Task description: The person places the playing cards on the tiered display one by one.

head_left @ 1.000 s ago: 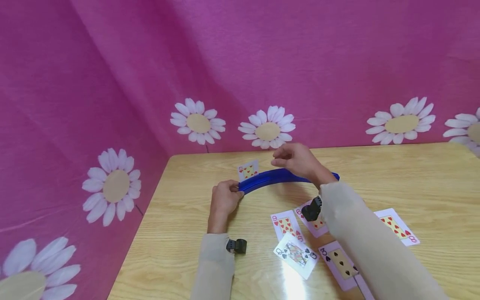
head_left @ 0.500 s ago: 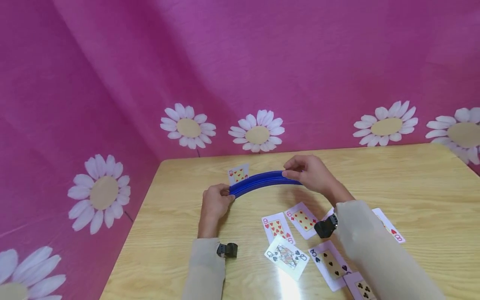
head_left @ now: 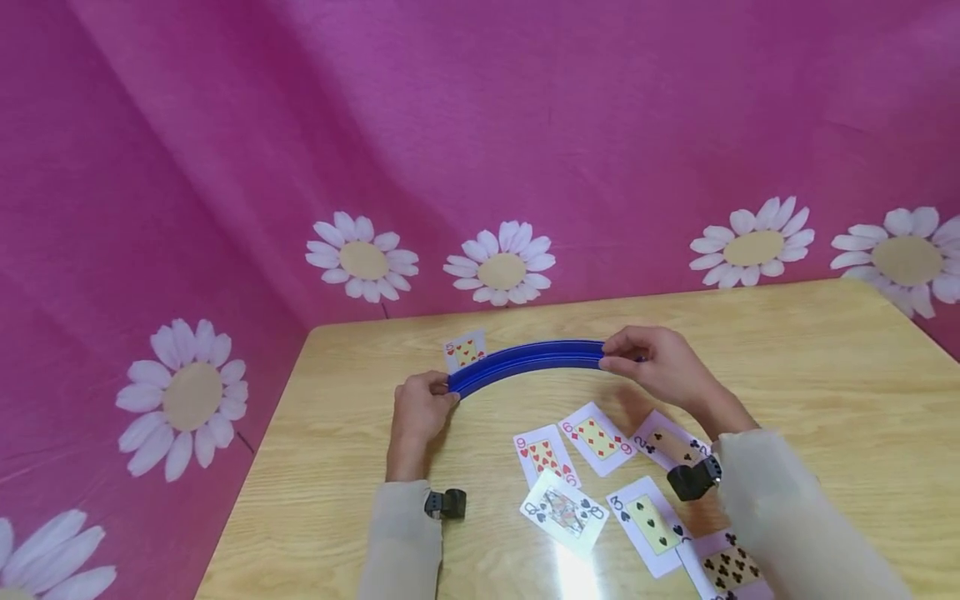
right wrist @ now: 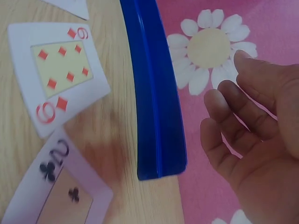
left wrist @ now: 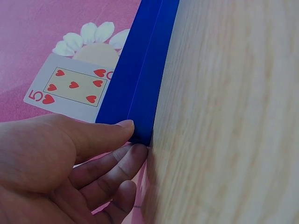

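**A:** Where's the card rack just now?

**Me:** The curved blue rack (head_left: 525, 363) sits on the table (head_left: 825, 367), arching away from me, with the five of hearts (head_left: 463, 351) standing in its slot near the left end. My left hand (head_left: 420, 410) is at that left end. The thumb and fingers (left wrist: 110, 163) are closed on the tip of the rack, thumb above and fingers below it.

**A:** And the right?

**Me:** My right hand (head_left: 663, 367) is at the rack's right end. From the head view the fingers look curled about the tip. The right wrist view shows them loosely bent and clear of the blue edge (right wrist: 156, 102), so I'd call it an open hand hovering, not a grip.

**A:** Which cards lie nearest the rack?

**Me:** On my side of it, face up: the nine of hearts (head_left: 543, 454), the six of diamonds (head_left: 597, 437) and the two of clubs (head_left: 671, 446). Further from the rack are the queen of spades (head_left: 564, 510), the three of spades (head_left: 648, 523) and a clubs card (head_left: 723, 567) by my right sleeve.

**A:** How would you handle the rack well?

**Me:** I judge it best to keep the left end pinned flat so the five doesn't tip. The right fingers should meet the end squarely, without dragging the rack over the six.
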Tool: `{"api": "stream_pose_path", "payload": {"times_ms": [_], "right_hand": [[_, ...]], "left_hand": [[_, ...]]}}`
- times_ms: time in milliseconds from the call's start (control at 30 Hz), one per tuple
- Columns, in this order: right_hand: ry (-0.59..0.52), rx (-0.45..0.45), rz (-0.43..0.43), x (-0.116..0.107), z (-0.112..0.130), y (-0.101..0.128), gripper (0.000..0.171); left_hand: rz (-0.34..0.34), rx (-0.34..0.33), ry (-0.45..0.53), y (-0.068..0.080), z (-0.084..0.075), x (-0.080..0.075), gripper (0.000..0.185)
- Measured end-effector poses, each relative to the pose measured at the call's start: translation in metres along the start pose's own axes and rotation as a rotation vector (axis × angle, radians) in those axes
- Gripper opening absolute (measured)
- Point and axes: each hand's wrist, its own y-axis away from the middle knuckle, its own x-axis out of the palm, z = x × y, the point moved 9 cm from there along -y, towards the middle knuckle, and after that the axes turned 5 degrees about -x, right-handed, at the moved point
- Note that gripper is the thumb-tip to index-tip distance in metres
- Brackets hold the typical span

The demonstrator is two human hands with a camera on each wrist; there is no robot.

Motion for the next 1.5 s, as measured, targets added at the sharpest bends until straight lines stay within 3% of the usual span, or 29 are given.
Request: {"api": "stream_pose_path", "payload": {"times_ms": [533, 933, 1500], "right_hand": [[0.08, -0.013, -0.007, -0.021, -0.005, 0.049, 0.018], [0.117, -0.037, 0.016, -0.028, -0.004, 0.062, 0.019], [0.122, 0.046, 0.048, -0.033, -0.024, 0.087, 0.023]], "left_hand": [[0.01, -0.041, 0.011, 0.003, 0.007, 0.003, 0.026], [0.006, -0.043, 0.003, 0.002, 0.003, 0.002, 0.029], [0.028, -0.068, 0.004, 0.0, 0.003, 0.005, 0.03]]}}
